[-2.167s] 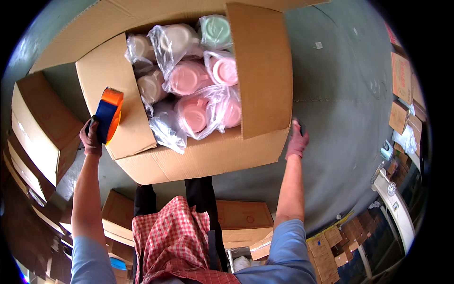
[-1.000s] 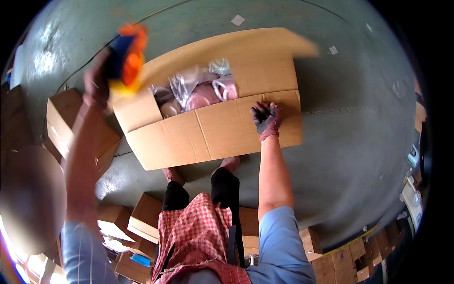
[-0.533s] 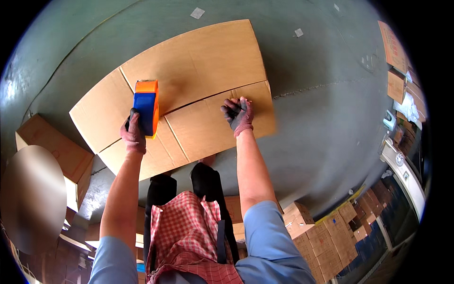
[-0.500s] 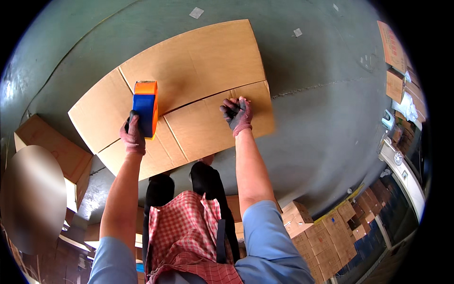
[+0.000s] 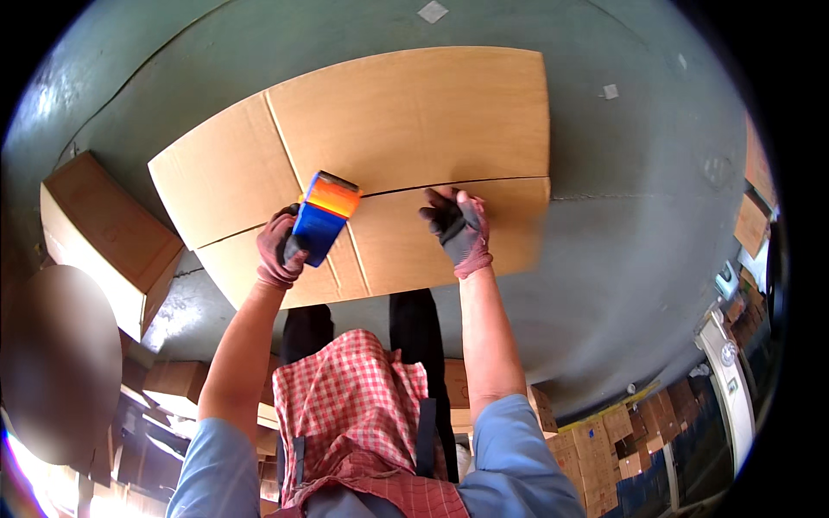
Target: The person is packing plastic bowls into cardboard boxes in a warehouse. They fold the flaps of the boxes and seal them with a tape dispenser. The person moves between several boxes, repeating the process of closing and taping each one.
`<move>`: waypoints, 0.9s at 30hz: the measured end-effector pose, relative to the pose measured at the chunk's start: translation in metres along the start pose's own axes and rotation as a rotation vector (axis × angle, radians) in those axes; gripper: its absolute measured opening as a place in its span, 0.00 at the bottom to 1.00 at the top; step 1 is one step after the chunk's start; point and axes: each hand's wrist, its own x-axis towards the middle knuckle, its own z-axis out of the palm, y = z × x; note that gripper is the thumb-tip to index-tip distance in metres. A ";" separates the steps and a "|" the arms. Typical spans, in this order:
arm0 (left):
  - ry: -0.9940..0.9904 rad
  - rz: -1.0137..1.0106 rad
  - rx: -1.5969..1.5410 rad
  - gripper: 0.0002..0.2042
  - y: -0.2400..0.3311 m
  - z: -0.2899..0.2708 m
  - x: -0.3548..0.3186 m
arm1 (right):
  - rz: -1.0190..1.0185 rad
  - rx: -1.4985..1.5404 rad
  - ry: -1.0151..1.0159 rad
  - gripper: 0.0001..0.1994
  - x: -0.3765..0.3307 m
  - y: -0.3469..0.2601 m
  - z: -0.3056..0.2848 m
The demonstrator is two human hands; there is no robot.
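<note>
A large brown cardboard box (image 5: 414,112) lies in front of me, with a dark seam running across its top where two flaps meet. My left hand (image 5: 281,250), in a maroon and dark grey glove, grips a blue and orange tape dispenser (image 5: 321,231) from its left side. The dispenser is tilted over the near flap, its orange end pointing away from me close to the seam. My right hand (image 5: 459,226), gloved with bare fingertips, is over the right part of the box near the seam. Its fingers are loosely bent and apart, with nothing visible in them.
Another cardboard box (image 5: 117,224) stands on the green-grey floor (image 5: 622,250) to the left. Several stacked cartons (image 5: 587,457) are at the lower right. A pale scrap (image 5: 433,12) lies on the floor beyond the box. My legs are against its near side.
The box and both hands now appear farther right in view. My left hand has tilted the tape dispenser rightward, its orange end toward the seam. My right hand's fingers have loosened from a tighter curl.
</note>
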 end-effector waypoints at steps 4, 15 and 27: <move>-0.068 0.064 -0.011 0.28 -0.003 -0.003 0.006 | 0.019 -0.122 -0.167 0.16 0.013 0.025 0.047; -0.394 0.159 0.079 0.26 0.015 -0.010 0.032 | 0.018 -0.229 -0.040 0.07 0.005 0.039 0.080; -0.731 -0.204 0.339 0.24 0.154 0.122 0.137 | -0.713 -0.252 0.500 0.10 0.010 -0.162 -0.094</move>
